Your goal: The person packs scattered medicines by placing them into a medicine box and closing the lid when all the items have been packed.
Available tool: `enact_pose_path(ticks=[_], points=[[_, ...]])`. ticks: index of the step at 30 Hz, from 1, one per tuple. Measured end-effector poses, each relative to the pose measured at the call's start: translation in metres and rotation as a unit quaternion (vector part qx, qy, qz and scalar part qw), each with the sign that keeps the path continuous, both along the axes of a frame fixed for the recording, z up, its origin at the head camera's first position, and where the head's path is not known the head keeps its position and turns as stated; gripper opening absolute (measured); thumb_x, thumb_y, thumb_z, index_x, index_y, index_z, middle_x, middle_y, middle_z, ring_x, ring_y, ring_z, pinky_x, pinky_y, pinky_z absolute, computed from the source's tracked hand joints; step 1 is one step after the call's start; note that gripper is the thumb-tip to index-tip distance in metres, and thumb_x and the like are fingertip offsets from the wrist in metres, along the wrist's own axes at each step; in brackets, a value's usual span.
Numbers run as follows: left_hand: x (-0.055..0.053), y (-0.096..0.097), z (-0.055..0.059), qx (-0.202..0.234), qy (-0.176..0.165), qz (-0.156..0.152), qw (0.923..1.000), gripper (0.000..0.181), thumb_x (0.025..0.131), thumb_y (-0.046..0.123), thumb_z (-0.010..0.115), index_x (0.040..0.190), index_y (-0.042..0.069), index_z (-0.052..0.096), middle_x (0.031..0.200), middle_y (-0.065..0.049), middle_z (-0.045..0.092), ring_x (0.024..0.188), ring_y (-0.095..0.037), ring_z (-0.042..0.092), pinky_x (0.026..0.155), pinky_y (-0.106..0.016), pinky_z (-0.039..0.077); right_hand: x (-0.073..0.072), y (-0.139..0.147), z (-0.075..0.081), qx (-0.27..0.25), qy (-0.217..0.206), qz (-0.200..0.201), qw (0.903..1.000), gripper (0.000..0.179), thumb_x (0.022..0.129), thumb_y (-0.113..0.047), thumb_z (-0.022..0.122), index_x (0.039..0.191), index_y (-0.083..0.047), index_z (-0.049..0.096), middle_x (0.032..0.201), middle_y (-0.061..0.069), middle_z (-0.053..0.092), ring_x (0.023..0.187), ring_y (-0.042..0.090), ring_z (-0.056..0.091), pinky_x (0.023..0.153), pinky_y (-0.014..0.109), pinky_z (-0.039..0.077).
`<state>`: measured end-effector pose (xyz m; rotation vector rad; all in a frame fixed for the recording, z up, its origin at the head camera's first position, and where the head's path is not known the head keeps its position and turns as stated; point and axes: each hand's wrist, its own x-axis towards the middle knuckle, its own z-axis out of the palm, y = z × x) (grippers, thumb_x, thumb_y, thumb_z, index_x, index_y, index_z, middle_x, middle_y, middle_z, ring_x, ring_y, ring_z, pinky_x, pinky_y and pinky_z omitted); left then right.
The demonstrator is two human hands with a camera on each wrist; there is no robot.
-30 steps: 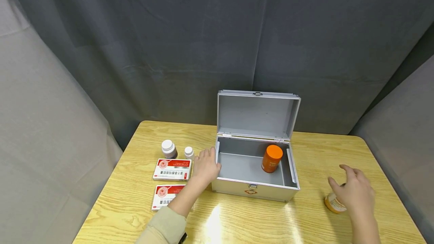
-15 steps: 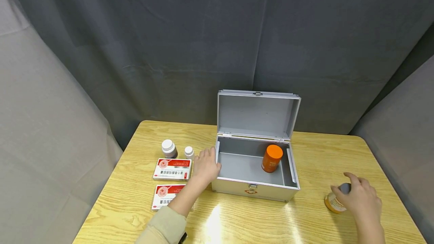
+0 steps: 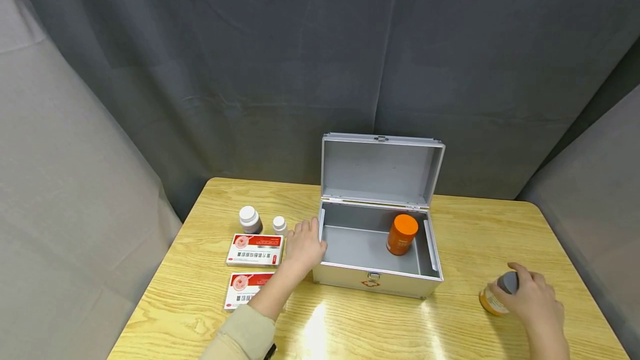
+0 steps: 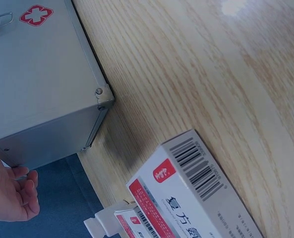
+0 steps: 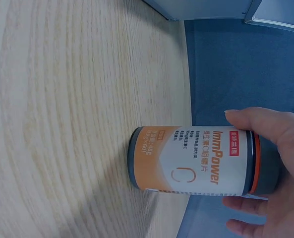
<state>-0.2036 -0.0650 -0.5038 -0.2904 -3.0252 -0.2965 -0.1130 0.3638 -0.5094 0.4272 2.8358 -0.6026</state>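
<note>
At the right of the head view stands a tablet bottle [image 3: 494, 300] with a dark cap and an orange-and-white label. My right hand [image 3: 536, 300] has its thumb and fingers around its upper part, and the right wrist view shows the thumb along the label end of the bottle [image 5: 191, 161]. My left hand [image 3: 305, 246] grips the left rim of a silver first-aid box [image 3: 345, 278], whose lid [image 3: 382, 171] stands up. Inside the box, toward the right, is an orange jar [image 3: 401, 235].
Left of the box lie two red-and-white medicine boxes, the rear box [image 3: 255, 250] and the front box [image 3: 245, 290], partly behind my left forearm. Behind them stand a larger white-capped bottle [image 3: 250, 220] and a smaller one [image 3: 279, 225]. A grey curtain [image 3: 250, 71] hangs past the table.
My right hand has shifted slightly right and toward me, and its fingers have come in around the tablet bottle. The bottle, left hand and box have stayed in place.
</note>
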Motion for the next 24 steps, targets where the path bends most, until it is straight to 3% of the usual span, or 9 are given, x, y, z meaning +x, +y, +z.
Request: enact_pose_path(ticks=[9, 17, 24], points=[[0.0008, 0.0003, 0.0006, 0.001, -0.001, 0.0, 1.0, 0.055, 0.083, 0.03, 0.055, 0.128, 0.003, 0.039, 0.113, -0.016, 0.053, 0.105, -0.031, 0.049, 0.08, -0.042, 0.04, 0.0014, 0.0019, 0.0009, -0.009, -0.007, 0.0, 0.9999, 0.103, 0.075, -0.072, 0.047, 0.138, 0.003, 0.018, 0.12, 0.042, 0.023, 0.1, 0.061, 0.031, 0.066, 0.062, 0.038], [0.0004, 0.0005, 0.0008, 0.002, -0.002, 0.001, 1.0, 0.055, 0.083, 0.03, 0.055, 0.128, 0.003, 0.039, 0.114, -0.016, 0.052, 0.105, -0.031, 0.048, 0.08, -0.042, 0.04, 0.0041, 0.003, 0.0048, -0.032, -0.022, -0.005, 0.9992, 0.1, 0.076, -0.07, 0.048, 0.134, 0.007, 0.02, 0.112, 0.041, 0.027, 0.094, 0.054, 0.038, 0.058, 0.049, 0.042], [0.0004, 0.0, 0.0003, -0.001, 0.001, 0.0, 1.0, 0.054, 0.083, 0.03, 0.055, 0.127, 0.003, 0.04, 0.114, -0.015, 0.053, 0.105, -0.03, 0.049, 0.08, -0.041, 0.04, 0.0053, 0.005, 0.0054, -0.043, -0.03, -0.006, 0.9986, 0.1, 0.076, -0.069, 0.05, 0.133, 0.008, 0.019, 0.111, 0.042, 0.024, 0.094, 0.054, 0.038, 0.058, 0.049, 0.043]])
